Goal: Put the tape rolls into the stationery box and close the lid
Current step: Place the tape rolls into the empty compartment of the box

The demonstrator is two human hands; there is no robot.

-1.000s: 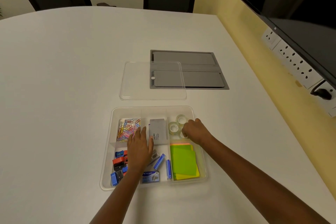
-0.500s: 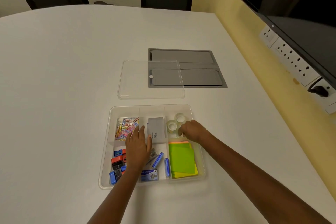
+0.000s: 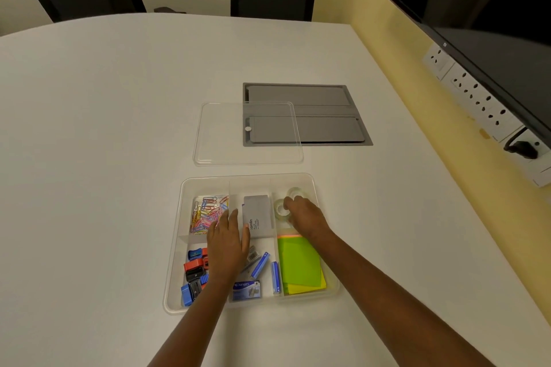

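While the lid point(image 3: 249, 132) lies apart on the table point(image 3: 98, 128), just beyond the box point(image 3: 325, 247) and partly over a grey floor-panel point(image 3: 328, 116), two clear tape rolls point(image 3: 280, 211) are seen in the box's far right compartment. The right hand point(image 3: 304, 216) is laid over that compartment, its fingertips point(image 3: 287, 205) touching the nearer roll; whether the fingers are closed on a roll or merely resting there cannot be told, since the palm hides them. The left hand point(image 3: 228, 240) is spread flat and loose over the box's middle, holding nothing, beside a grey pad point(image 3: 258, 216).

The rolls are judged light, stiff and slick-sided, and liable to roll if stood on edge; they would best be pinched across the outer rim, or hooked through the core, and laid flat. With both visible rolls already inside, the loading is judged nearly done, unless another roll is hidden beneath the hand. The lid, thin and springy clear plastic, would best be taken by two opposite edges, squared over the rim and pressed down at the corners. Paper clips point(image 3: 208, 213), sharpeners point(image 3: 195, 274) and green notes point(image 3: 299, 265) fill the other compartments, and none appear to stand proud of the rim.
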